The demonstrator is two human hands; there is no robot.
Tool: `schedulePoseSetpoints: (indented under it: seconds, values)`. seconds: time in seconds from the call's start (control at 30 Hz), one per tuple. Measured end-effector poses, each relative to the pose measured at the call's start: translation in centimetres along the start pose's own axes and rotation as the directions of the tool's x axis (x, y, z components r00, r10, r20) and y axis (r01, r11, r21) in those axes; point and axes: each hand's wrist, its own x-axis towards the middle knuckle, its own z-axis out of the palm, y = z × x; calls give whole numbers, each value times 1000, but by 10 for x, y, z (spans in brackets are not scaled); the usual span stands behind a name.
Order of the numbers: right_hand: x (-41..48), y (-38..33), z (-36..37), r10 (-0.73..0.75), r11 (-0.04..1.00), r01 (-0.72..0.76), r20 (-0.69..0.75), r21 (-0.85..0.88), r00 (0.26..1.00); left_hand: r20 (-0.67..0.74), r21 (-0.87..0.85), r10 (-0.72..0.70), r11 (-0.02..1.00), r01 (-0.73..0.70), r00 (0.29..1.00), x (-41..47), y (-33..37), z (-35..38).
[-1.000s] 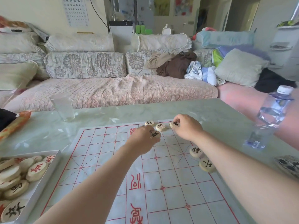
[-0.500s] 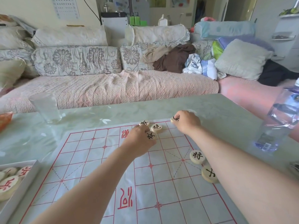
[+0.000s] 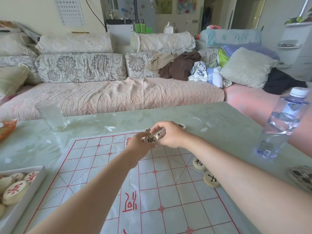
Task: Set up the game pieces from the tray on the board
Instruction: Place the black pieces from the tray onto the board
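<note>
Head view, left hand: my left hand (image 3: 140, 146) reaches over the far part of the board, its fingers curled round a round pale wooden disc with a black character (image 3: 150, 139), held face up just above the far edge.
Head view, right hand: my right hand (image 3: 170, 134) is just beside the left, thumb and forefinger bent toward a second, mostly hidden disc (image 3: 159, 134); I cannot tell whether I pinch it.
Board: a white sheet board printed with a red grid (image 3: 152, 191) lies flat on the pale green glass-topped table (image 3: 228, 124).
Far row: two more black-lettered discs (image 3: 182, 126) lie at the far edge, one on each side of my hands.
Right edge: two black-lettered discs (image 3: 211, 179) lie on the board beside my right forearm.
Tray: a shallow white box tray (image 3: 33, 183) at lower left, off the board, holds pale discs with red characters (image 3: 16, 191).
Surroundings: a clear drinking glass (image 3: 51, 114) stands far left; a clear plastic water bottle with a white cap (image 3: 283, 125) stands at the right.
</note>
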Motion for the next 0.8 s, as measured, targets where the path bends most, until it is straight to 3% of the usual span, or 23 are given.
schedulePoseSetpoints:
  seconds: [0.1, 0.27, 0.33, 0.4, 0.47, 0.53, 0.6, 0.8]
  values:
    - [-8, -5, 5, 3, 1000, -3, 52, -1, 999, 5, -12, -22, 1000, 22, 1000, -4, -1, -4]
    - [-14, -5, 9, -33, 999, 34, 8, -34, 999, 121, -132, -6, 991, 22, 993, -7, 3, -9]
    - [-13, 0, 10, -35, 997, 33, -20, -64, 999, 78, -1, 17, 1000, -17, 997, -6, 1, -9]
    - [-11, 6, 11, -17, 989, 7, -63, -144, 998, -20, 313, 102, 945, -91, 995, -5, -6, -13]
    - [-10, 11, 13, 13, 967, -37, -99, -252, 995, -18, 644, 200, 752, -142, 980, -5, -16, -18]
    - [-9, 13, 16, 19, 944, -54, -107, -325, 994, 10, 807, 226, 574, -142, 974, -9, -24, -21]
    - [-8, 12, 21, 11, 936, -46, -103, -348, 995, 9, 839, 219, 529, -127, 976, -11, -27, -21]
    - [-7, 4, 34, 26, 915, -46, -54, -401, 998, 11, 786, 235, 598, -154, 972, -14, -28, -25]
